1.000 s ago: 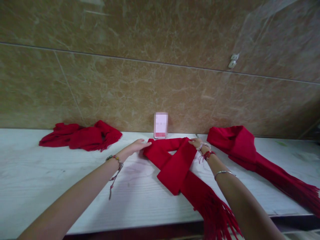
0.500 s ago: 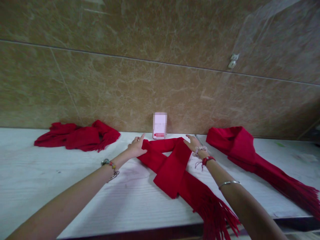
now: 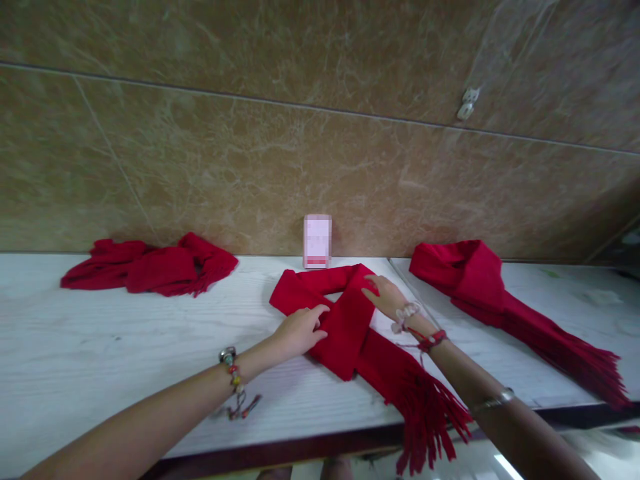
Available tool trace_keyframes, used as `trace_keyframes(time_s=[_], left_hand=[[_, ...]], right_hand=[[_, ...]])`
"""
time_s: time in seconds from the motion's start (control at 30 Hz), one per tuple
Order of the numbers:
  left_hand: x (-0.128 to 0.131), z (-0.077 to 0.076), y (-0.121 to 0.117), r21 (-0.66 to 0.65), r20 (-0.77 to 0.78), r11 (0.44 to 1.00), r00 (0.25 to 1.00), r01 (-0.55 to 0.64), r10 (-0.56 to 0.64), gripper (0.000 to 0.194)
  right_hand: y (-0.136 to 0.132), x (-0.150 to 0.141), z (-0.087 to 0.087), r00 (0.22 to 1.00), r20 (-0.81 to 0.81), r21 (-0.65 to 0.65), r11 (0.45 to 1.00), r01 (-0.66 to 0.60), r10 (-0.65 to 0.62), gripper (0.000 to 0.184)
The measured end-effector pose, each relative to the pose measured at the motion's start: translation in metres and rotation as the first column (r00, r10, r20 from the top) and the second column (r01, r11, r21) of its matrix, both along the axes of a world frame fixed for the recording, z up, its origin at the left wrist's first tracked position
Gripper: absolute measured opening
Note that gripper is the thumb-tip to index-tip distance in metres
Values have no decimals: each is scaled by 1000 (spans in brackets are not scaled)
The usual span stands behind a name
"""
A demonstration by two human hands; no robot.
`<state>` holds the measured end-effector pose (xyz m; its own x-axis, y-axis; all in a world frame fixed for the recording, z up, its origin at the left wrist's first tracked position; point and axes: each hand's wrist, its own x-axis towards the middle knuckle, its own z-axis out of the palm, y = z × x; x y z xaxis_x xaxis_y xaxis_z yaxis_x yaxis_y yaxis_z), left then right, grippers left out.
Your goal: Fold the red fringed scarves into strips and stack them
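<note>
A red fringed scarf (image 3: 350,327) lies folded over itself in the middle of the white table (image 3: 125,340), its fringe hanging over the front edge. My left hand (image 3: 300,330) rests on the left edge of the folded-over flap, fingers stretched out flat. My right hand (image 3: 383,295) lies on the flap's right edge near the top, fingers spread and pressing the cloth. Both wrists carry beaded bracelets.
A second red scarf (image 3: 150,267) lies bunched at the back left. A third red scarf (image 3: 500,300) trails from the back right toward the front edge. A small pink card (image 3: 317,241) leans against the brown marble wall (image 3: 300,133).
My left hand slid from the scarf's far left corner down toward me onto the folded flap. My right hand stayed on the flap's right edge. The view tilted slightly.
</note>
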<state>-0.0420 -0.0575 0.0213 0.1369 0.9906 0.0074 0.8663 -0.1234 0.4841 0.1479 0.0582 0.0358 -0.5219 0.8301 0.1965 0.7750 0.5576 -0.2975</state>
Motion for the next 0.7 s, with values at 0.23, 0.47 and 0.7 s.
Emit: trace_keyframes(time_s=[0.23,0.47,0.7], left_hand=[[-10,2,-2,-186,118,982,993,34,-12,75],[-19,5,2,-102,125,994,990,-49,61,71],[-15,6,-10,-9,-10,999,999,-30,30,58]], right_hand=[[-87,28,-9,984,172,-224,974,-14,54,54],[-77,43,14,998,-20,-426,903,-55,51,37],[-71,75,22,982,-12,-505,847,-168,187,33]])
